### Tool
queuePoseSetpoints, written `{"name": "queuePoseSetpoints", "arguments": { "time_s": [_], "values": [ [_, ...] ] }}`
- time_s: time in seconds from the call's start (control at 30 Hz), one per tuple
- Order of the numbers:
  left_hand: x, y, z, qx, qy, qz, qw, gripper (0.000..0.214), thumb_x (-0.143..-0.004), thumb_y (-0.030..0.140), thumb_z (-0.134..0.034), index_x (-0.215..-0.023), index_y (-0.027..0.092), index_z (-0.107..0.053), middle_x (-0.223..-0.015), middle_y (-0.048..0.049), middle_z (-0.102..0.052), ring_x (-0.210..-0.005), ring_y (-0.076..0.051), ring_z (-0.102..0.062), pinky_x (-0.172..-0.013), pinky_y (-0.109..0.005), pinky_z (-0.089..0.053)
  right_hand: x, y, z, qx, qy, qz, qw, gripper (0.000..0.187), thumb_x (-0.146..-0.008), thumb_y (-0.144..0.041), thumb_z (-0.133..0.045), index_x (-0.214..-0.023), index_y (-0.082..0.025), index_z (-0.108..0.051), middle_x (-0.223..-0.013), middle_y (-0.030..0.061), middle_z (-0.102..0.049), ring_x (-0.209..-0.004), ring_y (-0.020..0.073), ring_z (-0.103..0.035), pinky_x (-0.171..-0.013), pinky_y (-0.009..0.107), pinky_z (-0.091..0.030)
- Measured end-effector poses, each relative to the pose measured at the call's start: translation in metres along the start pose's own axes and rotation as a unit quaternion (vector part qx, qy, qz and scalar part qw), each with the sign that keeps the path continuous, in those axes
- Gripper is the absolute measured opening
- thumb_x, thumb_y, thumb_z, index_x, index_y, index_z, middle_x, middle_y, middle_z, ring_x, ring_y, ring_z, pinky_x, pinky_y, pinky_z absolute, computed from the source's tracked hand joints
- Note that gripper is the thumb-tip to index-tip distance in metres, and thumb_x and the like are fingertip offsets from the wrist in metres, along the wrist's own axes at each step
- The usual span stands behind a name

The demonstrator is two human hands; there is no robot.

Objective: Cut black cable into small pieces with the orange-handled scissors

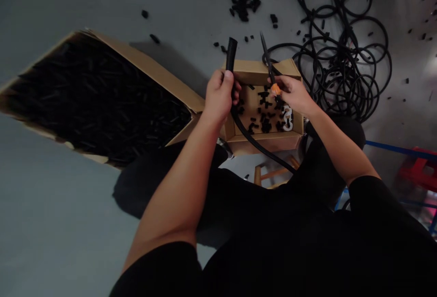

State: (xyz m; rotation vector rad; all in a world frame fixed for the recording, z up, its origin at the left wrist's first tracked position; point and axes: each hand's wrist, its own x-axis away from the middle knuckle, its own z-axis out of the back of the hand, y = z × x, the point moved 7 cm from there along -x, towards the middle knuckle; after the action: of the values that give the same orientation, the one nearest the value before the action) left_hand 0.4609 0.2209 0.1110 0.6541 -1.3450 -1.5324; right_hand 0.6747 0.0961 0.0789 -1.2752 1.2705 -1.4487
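Observation:
My left hand (221, 92) is closed around a thick black hose (231, 53), whose cut end points up and away from me. The hose bends below the hand and runs down to the right across my lap. In my right hand (290, 91), the fingers close on a slim, dark pointed blade (266, 53) with an orange piece at its grip. The tip points away from me, apart from the hose; whether it is a knife or scissors I cannot tell. Under both hands sits a small cardboard box (261, 143) holding short black pieces and white rings (287, 118).
At the left, a large cardboard box (146, 62) is full of short black pieces. Coils of black hose (344, 78) lie on the floor at the right. A pile of black pieces (244, 0) and scattered ones lie ahead. A red plastic item (419, 167) stands far right.

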Motion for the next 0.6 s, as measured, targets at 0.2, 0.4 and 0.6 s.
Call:
{"name": "queuePoseSetpoints", "arguments": {
  "time_s": [0.2,0.4,0.6],
  "values": [
    [-0.002,0.002,-0.005,0.011,-0.007,-0.005,1.0,0.075,-0.104,0.105,-0.069,-0.106,0.03,-0.063,-0.085,-0.0055,-0.063,-0.082,-0.029,-0.074,-0.065,-0.04,-0.064,0.017,-0.017,-0.004,-0.136,-0.043,-0.039,0.989,0.063,-0.103,-0.065,-0.102,-0.137,-0.018,-0.077,-0.121,0.0092,-0.088,-0.117,0.0236,-0.089,-0.115,0.042,-0.077],
    [-0.008,-0.015,-0.01,0.017,-0.05,-0.003,0.999,0.074,-0.103,0.1,-0.079,-0.108,0.028,-0.059,-0.089,-0.0038,-0.066,-0.084,-0.026,-0.077,-0.071,-0.038,-0.066,0.024,-0.032,-0.009,-0.139,-0.062,-0.061,0.986,0.062,-0.11,-0.069,-0.095,-0.142,-0.019,-0.077,-0.14,0.015,-0.089,-0.132,0.0291,-0.09,-0.118,0.047,-0.077],
    [0.002,0.006,-0.016,-0.014,-0.056,-0.023,0.998,0.061,-0.107,0.08,-0.089,-0.103,0.027,-0.06,-0.085,-0.0015,-0.068,-0.086,-0.027,-0.083,-0.078,-0.039,-0.071,0.024,-0.03,-0.017,-0.135,-0.094,-0.076,0.984,0.056,-0.113,-0.062,-0.093,-0.148,-0.022,-0.074,-0.147,0.0133,-0.088,-0.138,0.0273,-0.088,-0.123,0.049,-0.075]
  ]
}}
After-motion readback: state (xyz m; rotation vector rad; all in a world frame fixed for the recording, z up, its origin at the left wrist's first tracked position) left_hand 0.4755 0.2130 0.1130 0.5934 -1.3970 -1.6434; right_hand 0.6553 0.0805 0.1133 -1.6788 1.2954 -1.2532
